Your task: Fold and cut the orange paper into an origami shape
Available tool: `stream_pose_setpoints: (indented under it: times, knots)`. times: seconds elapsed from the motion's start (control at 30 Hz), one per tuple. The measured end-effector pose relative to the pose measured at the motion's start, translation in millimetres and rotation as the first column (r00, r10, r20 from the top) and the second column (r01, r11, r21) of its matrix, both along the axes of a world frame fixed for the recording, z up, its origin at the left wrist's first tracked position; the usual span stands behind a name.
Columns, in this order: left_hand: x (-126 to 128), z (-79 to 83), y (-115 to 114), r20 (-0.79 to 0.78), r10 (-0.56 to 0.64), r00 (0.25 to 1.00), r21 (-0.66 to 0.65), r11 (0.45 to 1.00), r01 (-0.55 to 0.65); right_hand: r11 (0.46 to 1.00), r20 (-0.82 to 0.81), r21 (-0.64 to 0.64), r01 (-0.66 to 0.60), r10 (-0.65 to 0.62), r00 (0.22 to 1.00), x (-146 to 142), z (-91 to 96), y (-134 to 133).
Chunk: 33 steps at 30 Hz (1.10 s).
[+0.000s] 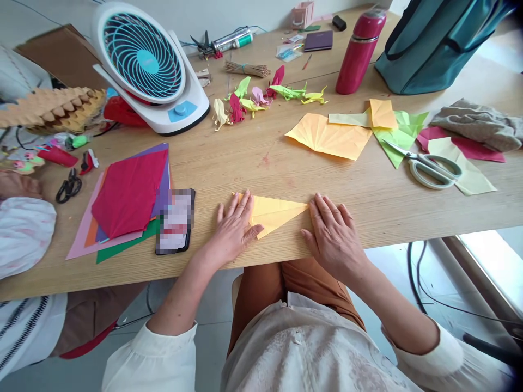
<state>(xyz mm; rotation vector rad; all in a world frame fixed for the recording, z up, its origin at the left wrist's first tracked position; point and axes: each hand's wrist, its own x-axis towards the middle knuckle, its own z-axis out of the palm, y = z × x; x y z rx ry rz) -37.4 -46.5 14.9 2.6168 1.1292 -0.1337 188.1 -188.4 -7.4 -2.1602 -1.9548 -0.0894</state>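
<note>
A folded yellow paper [275, 212] lies near the front edge of the wooden table [253, 158], pointing right. My left hand [233, 228] rests flat on the paper's left part, fingers stretched out. My right hand [333, 231] lies flat on the table at the paper's right tip, fingers spread, touching or just covering that tip. Neither hand grips anything.
A phone [175, 220] and a stack of coloured sheets [128, 196] lie to the left. Behind are a white desk fan [149, 65], several small folded paper figures [261, 98], an orange creased sheet [330, 136], scissors [433, 167], a red bottle [359, 49] and a teal bag [437, 43]. Another person sits at far left [22, 234].
</note>
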Motion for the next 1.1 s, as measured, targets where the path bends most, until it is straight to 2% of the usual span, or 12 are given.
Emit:
stream_pose_setpoints:
  times: [0.1, 0.27, 0.5, 0.63, 0.73, 0.8, 0.93, 1.03, 1.1]
  knots:
    - [1, 4.5, 10, 0.069, -0.004, 0.998, -0.011, 1.0, 0.005, 1.0, -0.035, 0.027, -0.015, 0.016, 0.999, 2, 0.9, 3]
    - [13, 17.0, 35, 0.157, -0.012, 0.987, 0.069, 0.998, 0.002, 0.996, -0.08, -0.003, -0.088, 0.087, 0.993, 4, 15.0, 21]
    - [34, 40.9, 52, -0.023, 0.066, 0.998, 0.031, 0.997, -0.065, 0.986, -0.081, -0.121, -0.118, 0.109, 0.991, 1, 39.5, 51]
    - [41, 44.6, 56, -0.015, 0.069, 0.998, -0.032, 0.997, -0.069, 0.976, -0.176, -0.162, -0.145, 0.116, 0.978, 5, 43.2, 63]
    - [41, 43.7, 60, 0.066, 0.026, 0.997, -0.071, 0.997, -0.022, 0.962, -0.292, -0.209, -0.173, 0.108, 0.95, 11, 46.4, 74]
    - [40, 44.2, 63, 0.174, -0.018, 0.985, -0.083, 0.996, 0.033, 0.945, -0.336, -0.237, -0.227, 0.139, 0.931, 15, 49.9, 85]
    - [37, 47.7, 65, 0.401, -0.097, 0.911, -0.089, 0.986, 0.144, 0.902, -0.379, -0.282, -0.326, 0.208, 0.902, 16, 59.0, 112]
    - [33, 47.4, 66, 0.529, -0.098, 0.843, -0.056, 0.987, 0.15, 0.919, -0.404, -0.204, -0.337, 0.234, 0.884, 11, 67.5, 129]
    - [32, 44.2, 65, 0.609, -0.075, 0.789, -0.014, 0.994, 0.105, 0.907, -0.417, -0.215, -0.361, 0.25, 0.874, 11, 74.3, 139]
